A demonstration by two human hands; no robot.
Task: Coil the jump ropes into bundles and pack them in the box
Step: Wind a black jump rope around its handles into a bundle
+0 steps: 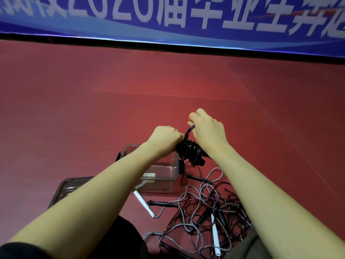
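Down at the far left, a dark clear-plastic lid (72, 187) lies flat on the red floor (74, 109), partly hidden under the left forearm. Just to its right stands the clear box (168, 176), open at the top, with a white label on its near wall and black latches at its ends; a pale handle seems to rest inside it (the forearm covers most of that part). Above the box, the left hand (165, 137) is closed in a fist on one side of a black coiled jump rope (189, 149), holding the bundle up in the air over the box's right end. Next to it, the right hand (207, 128) has its fingers curled and pinches a loop of the same black cord that rises from the top of the bundle. A black handle end hangs below the coil. On the floor in front of and to the right of the box lies a loose tangle of ropes (205, 212), grey and black cords crossing each other, with a white handle (143, 203) at its left edge and another white handle (215, 238) nearer the right knee. Across the back runs a blue banner (168, 19) with white characters.
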